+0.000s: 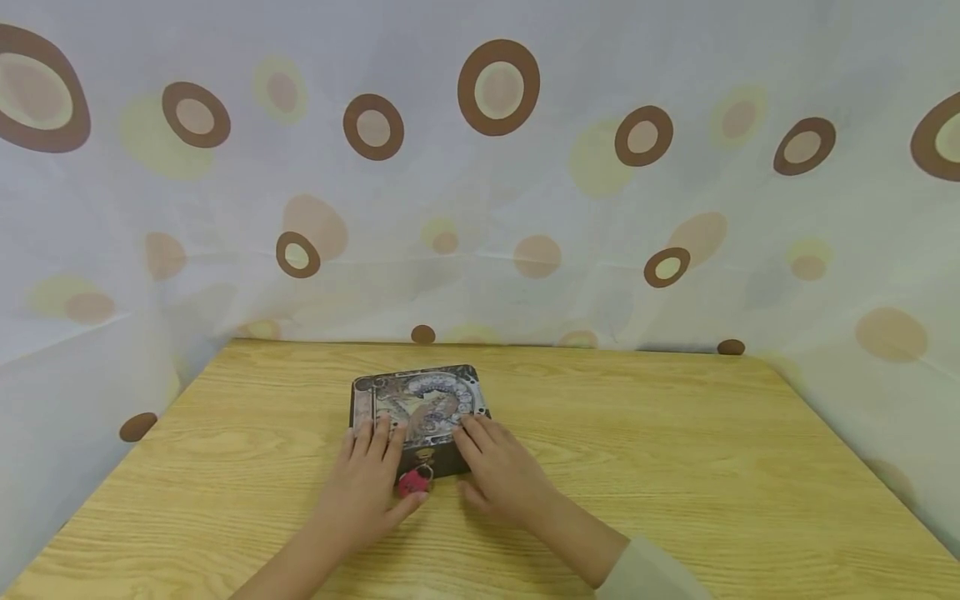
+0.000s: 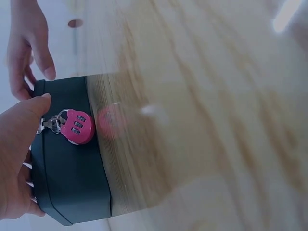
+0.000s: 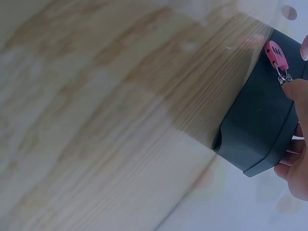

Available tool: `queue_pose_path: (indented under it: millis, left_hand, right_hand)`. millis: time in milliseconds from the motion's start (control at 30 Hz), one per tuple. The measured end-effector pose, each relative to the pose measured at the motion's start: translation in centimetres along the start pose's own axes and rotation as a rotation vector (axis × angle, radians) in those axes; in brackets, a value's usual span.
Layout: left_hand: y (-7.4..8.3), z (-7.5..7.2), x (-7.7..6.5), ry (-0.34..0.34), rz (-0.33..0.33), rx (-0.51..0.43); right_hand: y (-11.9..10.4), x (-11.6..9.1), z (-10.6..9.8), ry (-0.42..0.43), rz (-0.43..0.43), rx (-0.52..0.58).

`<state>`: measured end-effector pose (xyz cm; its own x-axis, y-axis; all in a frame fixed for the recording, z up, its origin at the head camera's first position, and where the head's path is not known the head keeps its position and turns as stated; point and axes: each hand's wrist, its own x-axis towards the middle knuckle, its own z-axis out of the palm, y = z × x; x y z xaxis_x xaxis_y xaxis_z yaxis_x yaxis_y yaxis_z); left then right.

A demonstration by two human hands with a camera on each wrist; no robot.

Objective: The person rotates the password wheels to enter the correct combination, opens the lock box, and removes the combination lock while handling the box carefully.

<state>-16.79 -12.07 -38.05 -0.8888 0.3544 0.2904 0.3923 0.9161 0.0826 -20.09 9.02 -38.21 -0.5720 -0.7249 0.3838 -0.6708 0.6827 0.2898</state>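
A dark box (image 1: 431, 396) with an ornate picture on its lid sits on the table, its lid down. From the metal clasp (image 1: 425, 456) on its front hangs a pink combination padlock (image 2: 78, 127) with three number dials. My left hand (image 1: 360, 487) rests its straight fingers on the lid's left front part, the thumb stretched toward the padlock. Over the right front corner lies my right hand (image 1: 506, 475), fingertips on the lid and thumb low by the front side. The right wrist view shows the box's dark front (image 3: 260, 108) beside the right hand (image 3: 299, 139).
The wood-grain table (image 1: 637, 450) extends around the box on all sides. Behind it and along both sides hangs a pale curtain (image 1: 480, 200) with brown and yellow circles. The tabletop reflects the padlock in the left wrist view.
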Motion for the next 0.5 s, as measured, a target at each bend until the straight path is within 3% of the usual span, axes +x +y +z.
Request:
queue_pose_path:
  millis: [267,500]
  left_hand:
    - [0.4,0.1,0.6,-0.031,0.01,-0.032]
    - [0.9,0.1,1.2,-0.05,0.027,-0.032]
  right_hand:
    - [0.3,-0.6,-0.1,0.087,0.009,0.014]
    - [0.5,-1.1,-0.3,0.001,0.061,0.024]
